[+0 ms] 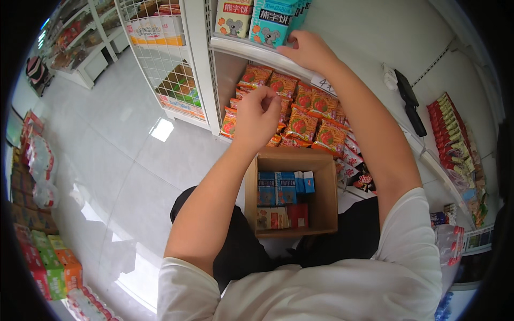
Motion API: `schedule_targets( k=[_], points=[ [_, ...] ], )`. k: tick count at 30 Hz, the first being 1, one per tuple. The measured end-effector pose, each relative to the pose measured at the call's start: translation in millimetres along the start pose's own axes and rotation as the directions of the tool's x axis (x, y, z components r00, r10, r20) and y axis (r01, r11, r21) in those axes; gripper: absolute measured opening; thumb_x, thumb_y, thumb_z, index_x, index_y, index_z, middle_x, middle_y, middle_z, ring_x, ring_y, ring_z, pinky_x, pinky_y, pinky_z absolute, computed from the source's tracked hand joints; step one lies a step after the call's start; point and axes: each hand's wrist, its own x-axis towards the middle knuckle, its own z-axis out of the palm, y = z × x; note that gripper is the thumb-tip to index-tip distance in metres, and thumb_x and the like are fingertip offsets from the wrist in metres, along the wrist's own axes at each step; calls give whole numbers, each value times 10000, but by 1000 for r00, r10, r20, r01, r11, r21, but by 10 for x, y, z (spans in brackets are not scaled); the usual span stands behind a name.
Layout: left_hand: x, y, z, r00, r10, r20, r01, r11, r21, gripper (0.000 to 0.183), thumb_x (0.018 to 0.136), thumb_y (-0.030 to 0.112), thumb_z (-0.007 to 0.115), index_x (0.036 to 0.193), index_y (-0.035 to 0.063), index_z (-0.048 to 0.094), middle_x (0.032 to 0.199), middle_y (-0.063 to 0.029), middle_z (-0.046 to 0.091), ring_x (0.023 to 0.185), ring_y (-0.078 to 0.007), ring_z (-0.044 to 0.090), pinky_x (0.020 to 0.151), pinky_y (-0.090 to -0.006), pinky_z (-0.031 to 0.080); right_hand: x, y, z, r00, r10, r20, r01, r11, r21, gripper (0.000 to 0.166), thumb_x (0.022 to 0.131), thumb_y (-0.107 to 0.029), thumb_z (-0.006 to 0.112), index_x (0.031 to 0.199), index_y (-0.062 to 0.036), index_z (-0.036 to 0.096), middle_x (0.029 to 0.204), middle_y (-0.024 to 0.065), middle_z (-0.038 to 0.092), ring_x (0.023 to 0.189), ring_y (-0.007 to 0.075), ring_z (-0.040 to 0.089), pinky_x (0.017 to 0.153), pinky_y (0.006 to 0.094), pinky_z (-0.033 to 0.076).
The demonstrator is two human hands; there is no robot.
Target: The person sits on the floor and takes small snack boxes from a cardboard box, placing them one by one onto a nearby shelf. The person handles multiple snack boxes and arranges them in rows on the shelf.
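Note:
My right hand [307, 52] is at the edge of the upper shelf [257, 49], thumb and fingers apart, beside the lower corner of a teal biscuit box [270, 25]. Whether the fingertips touch the box is unclear. A cream box [234, 18] with a koala picture stands to its left. My left hand [259, 116] hovers in front of orange snack packets [301, 122], fingers curled in to the thumb, with nothing visible in it. Between my knees is an open cardboard box [323, 200]. It holds blue boxes [277, 188], a cream box [267, 218] and a red box [298, 215].
A wire-mesh shelf end [168, 72] stands at the left, with cartons behind it. A black device [409, 102] hangs along the right shelf. Red packets [449, 136] line that shelf farther right. Colourful cartons [52, 261] and wrapped bottles [42, 160] sit on the tiled floor [108, 160].

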Motion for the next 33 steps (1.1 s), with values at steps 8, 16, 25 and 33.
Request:
schedule_targets(
  k=[8,16,25,33],
  points=[
    [-204,122,178,983,87,163,-113,980,161,105,962,57,641,988,-40,671,836,-118,717,769,-170,711,688,-326,563,-1665,-85,-476,898,-328,-292,333,942,-34,106,881,-115,701,920,-22,665,951,128,677,947,352,640,834,439,521],
    [-721,91,689,769,10,639,-285,900,329,193,913,68,655,1097,9,675,910,-191,709,853,-382,712,730,-429,568,-2945,254,42,968,31,251,-84,975,205,117,882,-126,704,853,-25,654,853,129,650,843,350,658,723,448,526],
    [-1891,-910,1443,-4,-512,859,-645,658,389,222,897,176,670,1095,126,758,1151,-96,728,1090,-346,694,857,-536,569,-3166,380,107,766,40,641,-155,980,124,206,900,-249,729,913,-52,671,890,130,703,883,358,691,729,485,537],
    [-2484,-1360,1379,-12,-385,923,-935,331,126,202,871,243,672,1026,257,801,1115,61,717,1110,-193,624,953,-453,485,-3240,462,60,618,69,783,-184,981,58,272,917,-293,735,981,-31,699,969,180,727,929,373,715,779,482,568]
  ],
)
